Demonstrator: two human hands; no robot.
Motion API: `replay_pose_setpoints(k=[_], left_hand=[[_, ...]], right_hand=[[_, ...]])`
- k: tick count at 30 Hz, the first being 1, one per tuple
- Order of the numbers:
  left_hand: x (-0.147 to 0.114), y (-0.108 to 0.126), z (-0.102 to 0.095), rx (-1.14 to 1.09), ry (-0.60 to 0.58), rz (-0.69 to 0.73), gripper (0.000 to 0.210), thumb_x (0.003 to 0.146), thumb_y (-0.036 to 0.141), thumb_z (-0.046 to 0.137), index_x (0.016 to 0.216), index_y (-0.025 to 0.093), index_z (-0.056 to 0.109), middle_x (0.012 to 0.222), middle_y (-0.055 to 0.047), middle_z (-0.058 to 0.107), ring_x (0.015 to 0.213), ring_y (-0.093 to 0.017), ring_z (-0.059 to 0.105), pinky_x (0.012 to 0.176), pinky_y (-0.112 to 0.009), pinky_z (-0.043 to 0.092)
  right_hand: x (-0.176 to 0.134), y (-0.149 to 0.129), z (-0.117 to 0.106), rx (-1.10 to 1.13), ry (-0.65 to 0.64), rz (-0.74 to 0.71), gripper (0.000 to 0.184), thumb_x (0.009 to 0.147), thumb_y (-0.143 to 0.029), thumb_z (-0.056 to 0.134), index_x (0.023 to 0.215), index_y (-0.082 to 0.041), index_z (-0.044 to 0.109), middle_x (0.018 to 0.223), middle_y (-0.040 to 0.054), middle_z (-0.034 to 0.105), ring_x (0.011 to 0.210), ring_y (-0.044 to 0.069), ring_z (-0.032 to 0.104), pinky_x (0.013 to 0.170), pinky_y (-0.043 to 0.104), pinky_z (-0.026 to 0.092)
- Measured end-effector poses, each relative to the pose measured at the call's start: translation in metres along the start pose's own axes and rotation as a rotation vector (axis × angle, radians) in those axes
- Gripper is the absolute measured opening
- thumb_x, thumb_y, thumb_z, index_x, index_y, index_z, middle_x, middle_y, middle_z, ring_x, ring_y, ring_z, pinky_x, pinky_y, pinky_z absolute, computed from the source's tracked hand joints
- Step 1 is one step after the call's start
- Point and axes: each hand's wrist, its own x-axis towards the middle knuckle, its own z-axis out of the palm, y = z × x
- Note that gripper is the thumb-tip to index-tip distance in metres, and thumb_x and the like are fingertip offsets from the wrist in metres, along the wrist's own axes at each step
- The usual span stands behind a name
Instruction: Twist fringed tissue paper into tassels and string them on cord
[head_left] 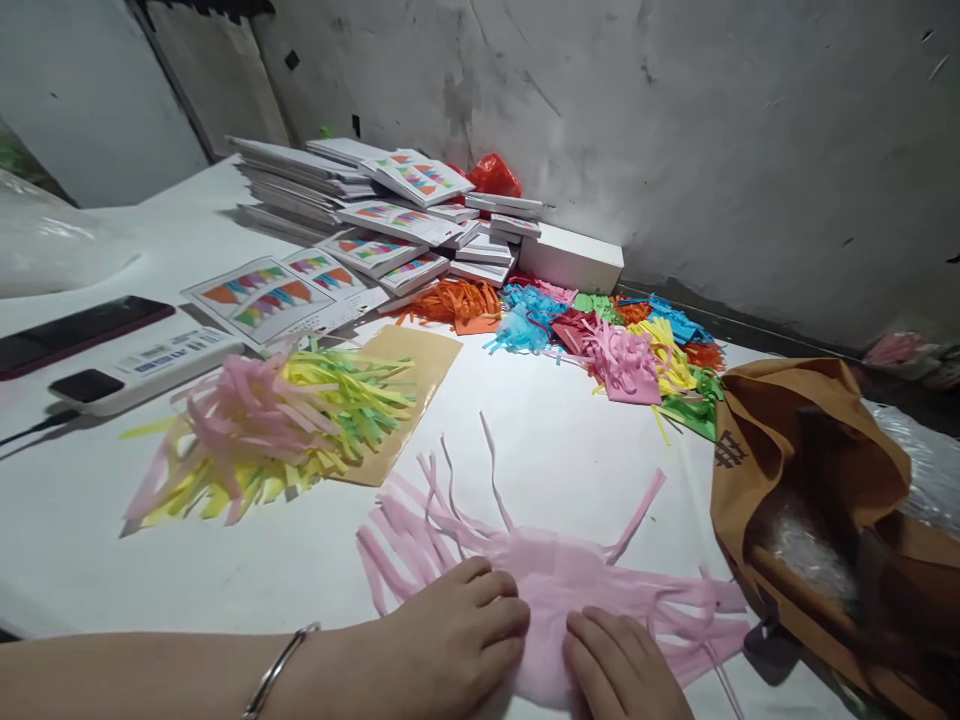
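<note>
A sheet of pink tissue paper with fringed ends, a tassel (551, 565), lies spread on the white table right before me. My left hand (469, 630) is closed, its bent fingertips pressing on the left part of the plain middle band. To the right of that band, my right hand (619, 660) is closed too, fingers side by side and resting on the paper. Both thumbs are hidden. Loose pink strips fan out left and right of the hands. Farther left, a heap of pink, yellow and green tassels (292, 420) lies partly on a tan envelope (420, 370).
Coloured tassel bundles (619, 355) lie along the wall near a white box (570, 260). Stacks of printed cards (405, 235) stand behind. A phone (82, 335) and a white device with a cable (150, 365) are at left. A brown bag (810, 480) stands close at right.
</note>
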Motion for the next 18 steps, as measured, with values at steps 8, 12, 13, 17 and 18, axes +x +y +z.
replay_pose_setpoints(k=[8,12,13,17,18], left_hand=[[0.023,-0.027,0.008,-0.142,-0.08,-0.255,0.014,0.089,0.013,0.053,0.082,0.019,0.063,0.085,-0.003,0.07,0.079,-0.019,0.062,0.067,-0.027,0.046],[0.038,-0.039,0.004,-0.087,-0.159,-0.426,0.017,0.093,0.021,0.049,0.085,0.018,0.065,0.087,-0.007,0.07,0.076,-0.022,0.067,0.064,-0.03,0.047],[0.041,-0.041,0.004,-0.081,-0.175,-0.455,0.018,0.093,0.021,0.049,0.086,0.018,0.064,0.088,-0.007,0.07,0.076,-0.023,0.068,0.064,-0.03,0.047],[0.05,-0.048,0.006,-0.061,-0.204,-0.475,0.018,0.092,0.018,0.048,0.085,0.017,0.064,0.088,-0.009,0.07,0.076,-0.025,0.069,0.065,-0.032,0.049],[0.051,-0.049,0.007,-0.054,-0.206,-0.473,0.017,0.091,0.017,0.048,0.084,0.017,0.064,0.087,-0.008,0.07,0.076,-0.025,0.069,0.065,-0.032,0.05]], right_hand=[[0.031,0.014,-0.004,0.233,-0.163,0.413,0.031,0.103,-0.02,0.037,0.082,-0.025,0.059,0.073,-0.0028,0.065,0.072,0.02,0.059,0.077,0.036,0.033],[0.05,0.024,0.001,0.155,-0.272,0.424,0.035,0.104,-0.023,0.038,0.071,-0.025,0.051,0.062,-0.0021,0.061,0.059,0.02,0.053,0.065,0.033,0.028],[0.054,0.025,0.002,0.125,-0.275,0.425,0.036,0.104,-0.024,0.038,0.071,-0.026,0.05,0.06,-0.002,0.06,0.056,0.021,0.051,0.063,0.034,0.027],[0.06,0.028,0.006,0.048,-0.282,0.456,0.037,0.104,-0.025,0.035,0.069,-0.028,0.046,0.054,-0.0014,0.059,0.05,0.024,0.047,0.059,0.035,0.023],[0.059,0.029,0.008,0.043,-0.289,0.458,0.035,0.104,-0.026,0.036,0.07,-0.029,0.046,0.054,-0.0014,0.059,0.051,0.025,0.048,0.059,0.035,0.023]])
